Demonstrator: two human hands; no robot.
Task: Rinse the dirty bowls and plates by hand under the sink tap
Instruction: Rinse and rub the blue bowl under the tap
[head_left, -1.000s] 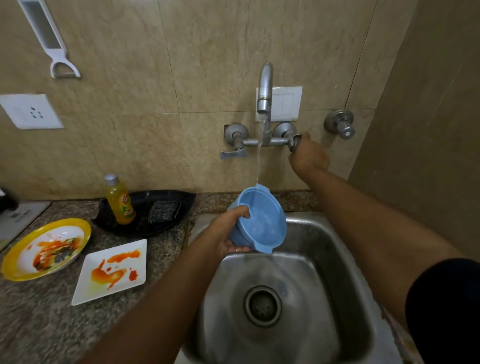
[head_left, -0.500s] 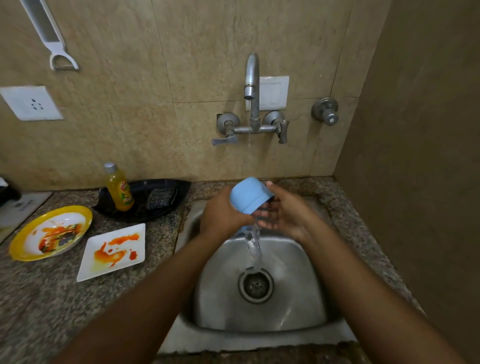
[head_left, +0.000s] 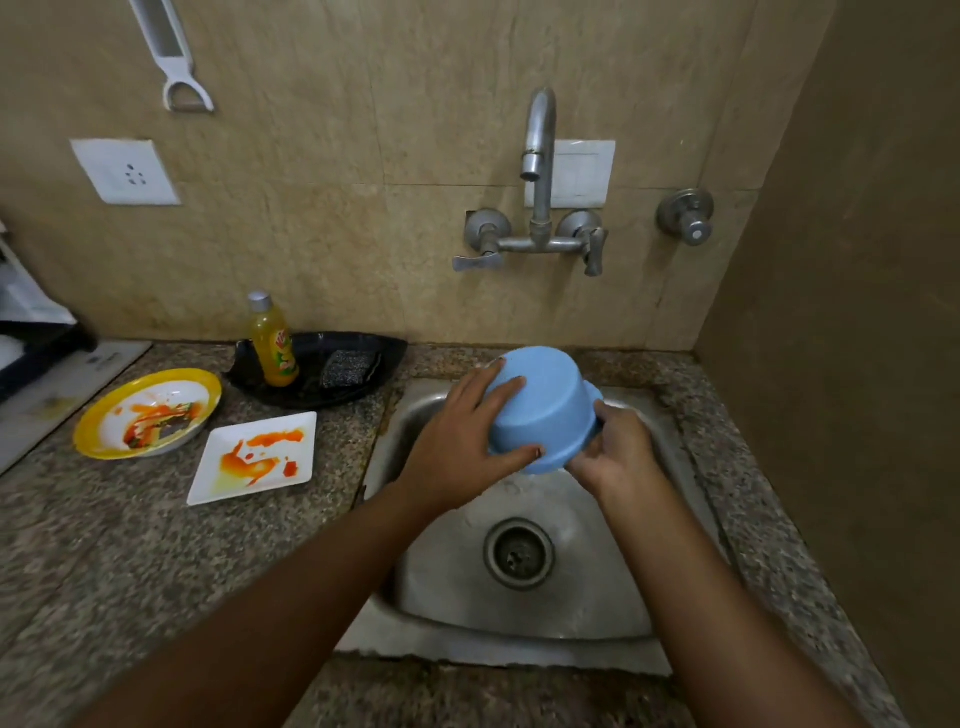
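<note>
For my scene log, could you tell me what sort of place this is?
Most likely a home kitchen: a steel sink set in a granite counter, a wall tap, and sauce-smeared plates beside a dish soap bottle.

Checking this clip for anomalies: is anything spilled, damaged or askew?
Nothing stands out. Both hands hold the blue bowl upside down over the sink; two sauce-smeared plates wait on the counter, as expected.

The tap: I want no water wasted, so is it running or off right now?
Off, it seems: no stream falls from the tap spout, and neither hand touches its handles.
</note>
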